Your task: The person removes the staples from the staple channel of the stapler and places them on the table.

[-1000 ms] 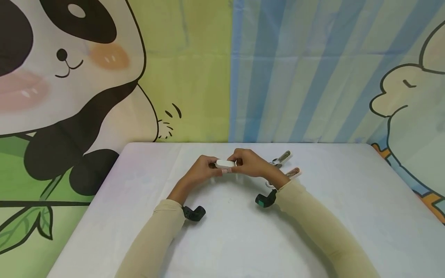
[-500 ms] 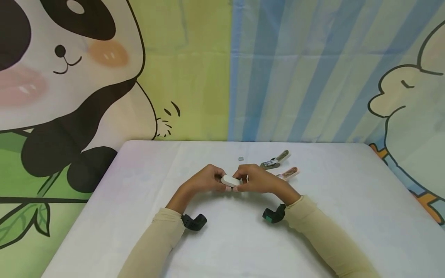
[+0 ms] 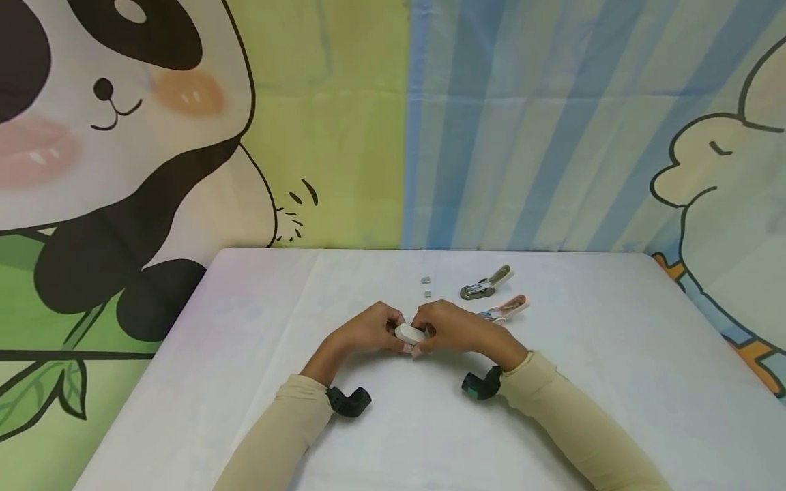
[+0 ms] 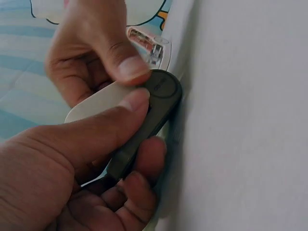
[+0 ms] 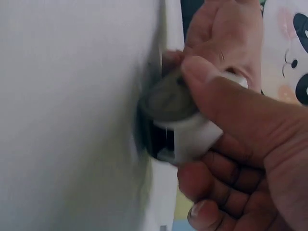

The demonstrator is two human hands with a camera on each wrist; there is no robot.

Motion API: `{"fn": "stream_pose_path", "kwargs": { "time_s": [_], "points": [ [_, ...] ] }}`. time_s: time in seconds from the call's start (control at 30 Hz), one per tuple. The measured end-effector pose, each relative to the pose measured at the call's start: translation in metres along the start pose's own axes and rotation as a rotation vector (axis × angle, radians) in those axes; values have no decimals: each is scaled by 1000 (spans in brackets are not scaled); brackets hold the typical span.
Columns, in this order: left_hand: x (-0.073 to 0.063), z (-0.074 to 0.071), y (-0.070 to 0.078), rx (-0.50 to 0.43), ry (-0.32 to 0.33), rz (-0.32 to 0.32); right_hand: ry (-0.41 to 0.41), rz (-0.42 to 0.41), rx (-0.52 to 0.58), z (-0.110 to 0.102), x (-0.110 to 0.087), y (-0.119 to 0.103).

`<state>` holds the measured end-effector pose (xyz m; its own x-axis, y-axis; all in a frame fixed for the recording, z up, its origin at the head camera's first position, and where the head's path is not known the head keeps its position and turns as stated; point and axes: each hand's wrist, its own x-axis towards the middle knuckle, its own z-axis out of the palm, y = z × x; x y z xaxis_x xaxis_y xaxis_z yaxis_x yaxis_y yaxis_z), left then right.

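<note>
Both hands hold one small stapler (image 3: 409,333) with a white body and a dark grey-green side, low over the white table. My left hand (image 3: 372,329) grips its left end. In the left wrist view, the left thumb presses along the dark side (image 4: 163,89) and the fingers curl beneath. My right hand (image 3: 457,329) pinches the other end between thumb and fingers. The right wrist view shows a dark opening (image 5: 161,139) at the stapler's end. Behind the right hand lie an unfolded green stapler (image 3: 485,283) and an unfolded pink one (image 3: 506,309).
Two small grey pieces, like short staple strips, lie beyond the hands: a farther piece (image 3: 426,280) and a nearer piece (image 3: 428,294). The white table (image 3: 344,276) ends at a printed cloth backdrop (image 3: 344,136). A black wrist camera (image 3: 350,402) sits on each wrist.
Both hands have drawn the white stapler toward me and slightly right. The two small grey pieces and more of the unfolded staplers have come into sight behind them.
</note>
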<state>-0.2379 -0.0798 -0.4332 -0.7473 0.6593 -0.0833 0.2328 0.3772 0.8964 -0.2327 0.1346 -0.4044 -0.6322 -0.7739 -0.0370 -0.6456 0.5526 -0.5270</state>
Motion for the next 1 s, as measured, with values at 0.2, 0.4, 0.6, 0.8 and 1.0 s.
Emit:
{"fn": "stream_pose_path", "kwargs": {
  "time_s": [0.2, 0.4, 0.6, 0.8, 1.0],
  "points": [
    [0, 5, 3, 35, 40, 29, 35, -38, -128, 0, -1, -9],
    [1, 9, 0, 135, 118, 64, 79, -64, -150, 2, -1, -6],
    [2, 13, -3, 172, 192, 89, 120, -201, -174, 2, -1, 4],
    [5, 11, 1, 210, 202, 98, 122, -227, -81, -2, 0, 17],
    [8, 6, 4, 235, 144, 72, 45, -63, -4, -5, -2, 12]
  ]
}}
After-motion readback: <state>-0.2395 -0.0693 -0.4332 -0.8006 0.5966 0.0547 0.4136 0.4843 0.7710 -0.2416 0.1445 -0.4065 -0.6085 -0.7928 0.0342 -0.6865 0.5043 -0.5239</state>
